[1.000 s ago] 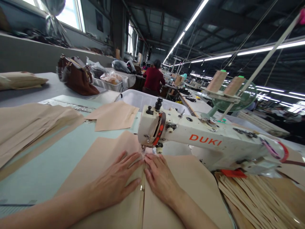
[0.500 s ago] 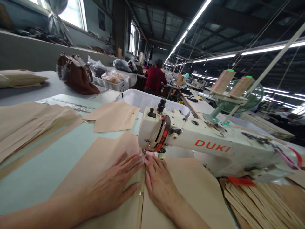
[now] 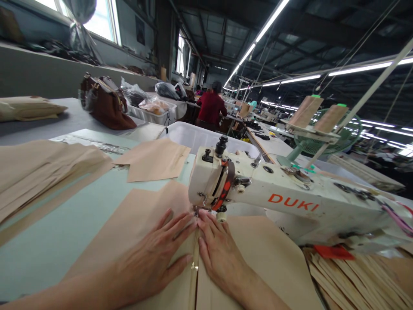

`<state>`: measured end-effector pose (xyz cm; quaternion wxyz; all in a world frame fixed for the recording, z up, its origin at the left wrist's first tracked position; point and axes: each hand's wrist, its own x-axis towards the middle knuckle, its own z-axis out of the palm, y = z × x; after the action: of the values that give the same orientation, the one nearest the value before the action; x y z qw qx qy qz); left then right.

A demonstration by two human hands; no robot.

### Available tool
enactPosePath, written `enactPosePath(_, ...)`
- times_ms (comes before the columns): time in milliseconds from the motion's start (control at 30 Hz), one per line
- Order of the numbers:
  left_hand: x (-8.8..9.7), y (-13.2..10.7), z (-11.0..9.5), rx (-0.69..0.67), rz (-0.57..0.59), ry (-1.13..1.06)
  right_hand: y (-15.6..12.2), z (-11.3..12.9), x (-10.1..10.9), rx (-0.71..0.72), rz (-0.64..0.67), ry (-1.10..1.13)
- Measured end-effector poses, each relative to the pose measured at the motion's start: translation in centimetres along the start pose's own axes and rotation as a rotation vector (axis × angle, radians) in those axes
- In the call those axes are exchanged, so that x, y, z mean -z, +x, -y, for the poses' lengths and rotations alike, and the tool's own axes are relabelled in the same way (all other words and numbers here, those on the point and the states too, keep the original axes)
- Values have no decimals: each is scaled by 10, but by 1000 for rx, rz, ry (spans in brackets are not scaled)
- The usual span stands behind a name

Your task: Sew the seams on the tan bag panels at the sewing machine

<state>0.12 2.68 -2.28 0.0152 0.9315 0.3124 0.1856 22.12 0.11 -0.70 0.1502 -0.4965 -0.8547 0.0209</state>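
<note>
Under the head of a white sewing machine (image 3: 254,185) lies a large beige sheet of material (image 3: 106,241) that looks like leather or lining. My left hand (image 3: 158,249) rests flat on its left half, fingers stretched toward the presser foot (image 3: 196,211). Close beside it, my right hand (image 3: 219,247) presses on the right half with its fingers extended and fairly close together. Between the hands a narrow strip with a shiny spot (image 3: 194,267) runs down toward me; its kind is unclear. My fingertips nearly reach the needle area, whose tip is hidden.
Beige cut pieces (image 3: 38,172) lie at left, with another piece (image 3: 155,160) behind the sheet. Stacked strips (image 3: 355,280) sit at right. A brown handbag (image 3: 106,103), white bin (image 3: 206,133), thread cones (image 3: 306,111) and a person in red (image 3: 211,107) are farther back.
The view has shifted slightly, so the machine appears a little lower and to the right. Both hands keep nearly the same place by the presser foot.
</note>
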Motion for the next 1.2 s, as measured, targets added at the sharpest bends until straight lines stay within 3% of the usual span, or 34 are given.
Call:
enactPosePath(167,1,7,6,1,48,-9,7,-5,-2,-12,-4,35)
enactPosePath(300,6,1,0,19,51,2,-2,9,17,-29,-37,50)
enactPosePath(433,21,-44,-41,38,-5,33,-69,51,37,-227,-230,198)
enactPosePath(533,21,-91,-84,-85,-69,59,-131,82,24,-389,-93,352)
enactPosePath(600,9,-115,-108,-148,-95,112,-157,96,3,-464,-44,589)
enactPosePath(700,-12,-132,-130,-118,-127,199,-163,109,-23,-526,14,1183)
enactPosePath(800,-2,-129,-135,-97,-211,152,-152,112,-13,-546,95,1456)
enactPosePath(867,26,-120,-133,-89,-258,67,-146,109,9,-539,47,1343)
enactPosePath(1000,87,-96,-124,64,-344,-73,-134,100,41,-303,-269,685)
enactPosePath(1100,108,-80,-120,197,-362,-136,-122,98,32,-64,-236,405)
enactPosePath(1200,114,-71,-122,236,-343,-139,-113,98,14,-3,-159,316)
